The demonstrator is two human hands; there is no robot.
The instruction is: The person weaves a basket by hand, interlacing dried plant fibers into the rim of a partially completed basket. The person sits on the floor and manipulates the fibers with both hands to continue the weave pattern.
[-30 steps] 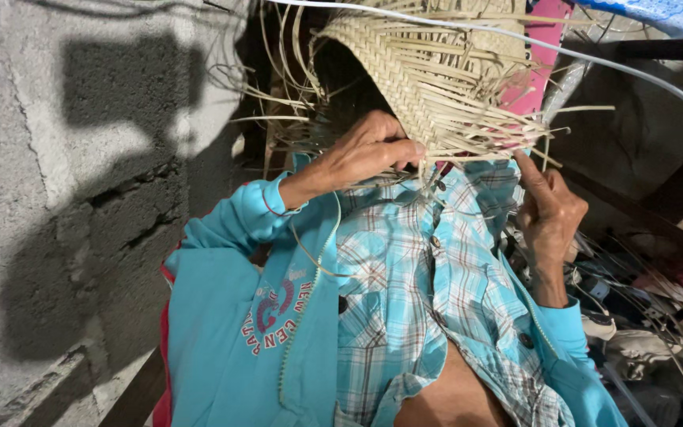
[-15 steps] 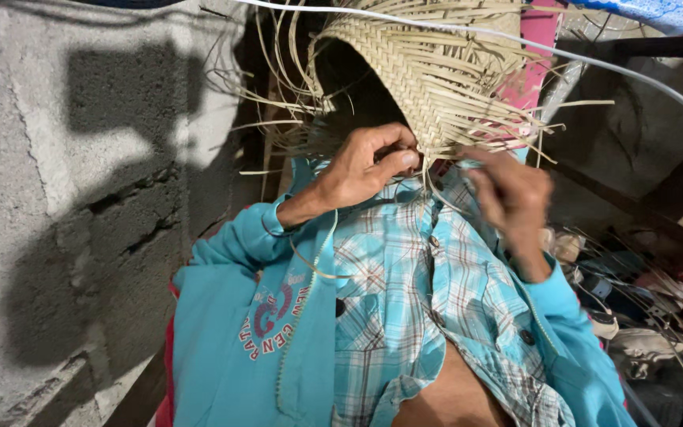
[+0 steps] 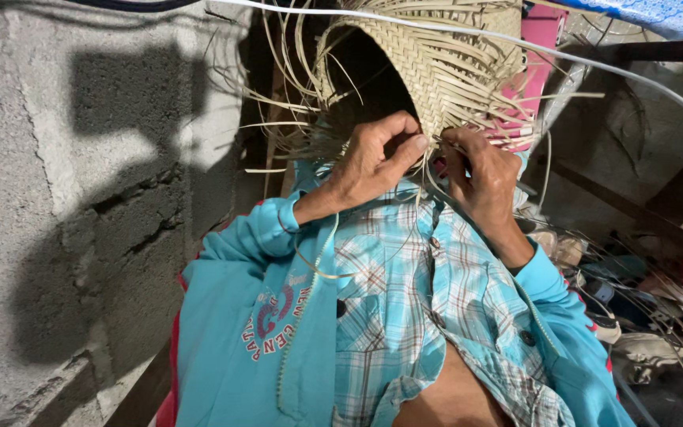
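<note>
Both hands meet at the rim of a half-woven straw basket (image 3: 436, 71): the left hand (image 3: 369, 162) pinches loose strips to keep them taut, and the right hand (image 3: 484, 178) grips strands beside it. Beyond the hands the basket's mouth faces the person; a grey block wall (image 3: 65, 205) stands left.
</note>
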